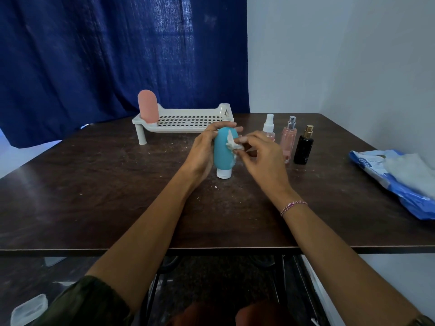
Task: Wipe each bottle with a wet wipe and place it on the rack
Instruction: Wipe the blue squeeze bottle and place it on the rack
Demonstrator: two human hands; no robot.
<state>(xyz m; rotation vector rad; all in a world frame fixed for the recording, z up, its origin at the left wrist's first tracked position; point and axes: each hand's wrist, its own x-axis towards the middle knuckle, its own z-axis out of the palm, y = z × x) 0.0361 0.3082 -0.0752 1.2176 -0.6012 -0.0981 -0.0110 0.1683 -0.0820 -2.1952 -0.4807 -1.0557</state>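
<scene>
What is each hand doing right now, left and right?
Left hand: closed around the teal bottle, holding it cap-down.
Right hand: fingers pinched on a crumpled wet wipe, pressed against the bottle.

Both hands [233, 156] rub a wipe [233, 143] on the teal bottle [222, 151].

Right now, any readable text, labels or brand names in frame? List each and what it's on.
None legible.
Blue wet wipe pack: a round logo and lines of print on its white panel, too blurred to read.
Teal bottle, pink bottle on the rack: no label visible.
Clear spray bottle, pink perfume bottle, black bottle: no print can be made out.
</scene>
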